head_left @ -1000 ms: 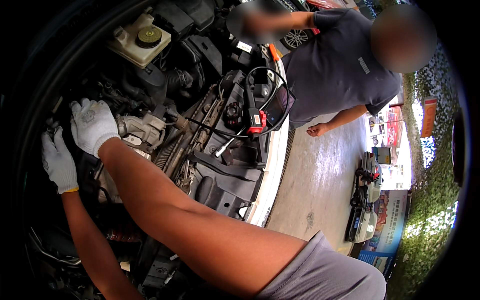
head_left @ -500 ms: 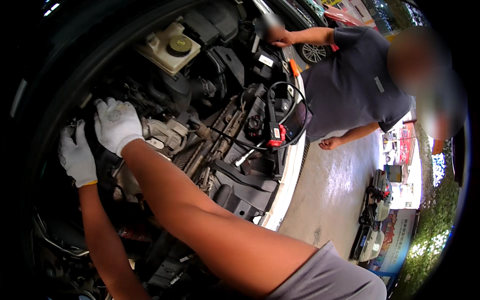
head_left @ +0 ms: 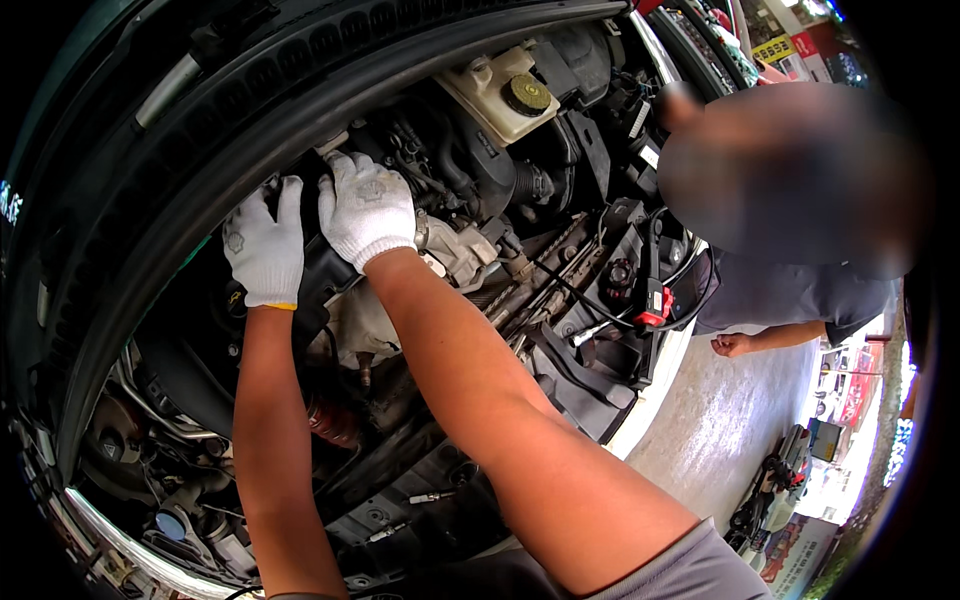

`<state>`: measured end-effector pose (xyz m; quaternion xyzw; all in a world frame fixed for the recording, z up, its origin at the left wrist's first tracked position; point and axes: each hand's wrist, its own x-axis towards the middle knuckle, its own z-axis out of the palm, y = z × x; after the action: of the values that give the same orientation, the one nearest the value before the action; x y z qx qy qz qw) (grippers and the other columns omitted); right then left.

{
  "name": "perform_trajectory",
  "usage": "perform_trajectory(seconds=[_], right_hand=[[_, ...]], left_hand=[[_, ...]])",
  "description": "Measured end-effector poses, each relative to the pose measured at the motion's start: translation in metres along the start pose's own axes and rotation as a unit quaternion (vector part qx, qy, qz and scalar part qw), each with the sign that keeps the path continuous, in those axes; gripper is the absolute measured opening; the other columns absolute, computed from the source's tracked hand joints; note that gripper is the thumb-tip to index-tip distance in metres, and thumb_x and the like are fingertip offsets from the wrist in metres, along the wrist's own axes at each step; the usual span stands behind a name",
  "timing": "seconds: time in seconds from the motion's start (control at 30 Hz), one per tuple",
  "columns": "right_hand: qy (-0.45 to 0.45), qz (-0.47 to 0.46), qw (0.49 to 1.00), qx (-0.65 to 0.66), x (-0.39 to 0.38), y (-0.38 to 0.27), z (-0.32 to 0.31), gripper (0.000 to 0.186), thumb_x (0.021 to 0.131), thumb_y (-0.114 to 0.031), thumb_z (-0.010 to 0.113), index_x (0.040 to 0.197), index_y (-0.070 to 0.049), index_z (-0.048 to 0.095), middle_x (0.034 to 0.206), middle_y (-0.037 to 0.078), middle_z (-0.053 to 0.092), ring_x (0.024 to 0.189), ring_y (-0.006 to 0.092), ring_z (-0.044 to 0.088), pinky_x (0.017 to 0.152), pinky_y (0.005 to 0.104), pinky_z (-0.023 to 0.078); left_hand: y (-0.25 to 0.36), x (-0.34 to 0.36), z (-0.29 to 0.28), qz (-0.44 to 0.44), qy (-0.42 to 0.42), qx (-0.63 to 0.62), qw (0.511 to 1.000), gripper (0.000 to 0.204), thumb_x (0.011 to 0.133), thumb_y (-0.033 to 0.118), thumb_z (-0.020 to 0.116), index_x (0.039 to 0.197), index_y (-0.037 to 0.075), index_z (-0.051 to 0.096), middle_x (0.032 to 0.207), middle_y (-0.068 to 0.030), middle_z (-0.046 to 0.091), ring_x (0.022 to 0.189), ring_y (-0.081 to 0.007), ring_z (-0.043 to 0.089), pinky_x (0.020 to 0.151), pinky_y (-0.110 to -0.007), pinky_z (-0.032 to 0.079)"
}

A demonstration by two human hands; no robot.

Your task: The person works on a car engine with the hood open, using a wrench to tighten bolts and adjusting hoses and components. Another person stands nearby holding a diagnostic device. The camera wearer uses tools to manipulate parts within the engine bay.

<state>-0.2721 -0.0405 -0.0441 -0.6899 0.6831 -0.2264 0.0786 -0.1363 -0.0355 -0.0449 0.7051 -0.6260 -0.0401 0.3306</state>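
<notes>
While a cap [head_left: 527, 96] tops the reservoir [head_left: 487, 97], left hand [head_left: 266, 242] and right hand [head_left: 368, 212] reach in; fingers' [head_left: 345, 168] grip unclear.

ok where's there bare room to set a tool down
The widest bare patch is floor, between the car's white front edge and the parked vehicles. Crowded: around the reservoir and corrugated hose; between left hand and right hand only a narrow dark gap shows.

The head-worn fisheye camera looks down from behind and above the gloved fingers [head_left: 348, 172], well apart, across surrounding engine parts [head_left: 462, 252].
</notes>
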Motion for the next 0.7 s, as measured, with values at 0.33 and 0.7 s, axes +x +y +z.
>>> perform_trajectory(seconds=[0.33,0.7], right_hand=[[-0.014,0.014,1.000,0.022,0.000,0.000,-0.002,0.041,0.103,-0.033,0.052,0.129,-0.004,0.066,0.120,0.019,0.070,0.108,0.0373,0.068,0.097,0.0478,0.053],[-0.003,0.004,1.000,0.010,0.000,0.002,0.000,0.040,0.103,-0.032,0.052,0.131,-0.005,0.065,0.112,0.018,0.070,0.105,0.0347,0.070,0.094,0.0471,0.052]], left_hand=[[0.002,0.002,-0.007,-0.035,-0.050,-0.056,0.997,0.040,0.101,0.033,0.070,0.126,0.002,0.065,0.118,-0.0158,0.074,0.111,-0.0346,0.069,0.099,-0.045,0.051],[0.002,0.002,-0.003,-0.046,-0.036,-0.032,0.998,0.040,0.100,0.038,0.071,0.118,0.002,0.070,0.117,-0.0136,0.076,0.110,-0.0330,0.070,0.098,-0.043,0.052]])
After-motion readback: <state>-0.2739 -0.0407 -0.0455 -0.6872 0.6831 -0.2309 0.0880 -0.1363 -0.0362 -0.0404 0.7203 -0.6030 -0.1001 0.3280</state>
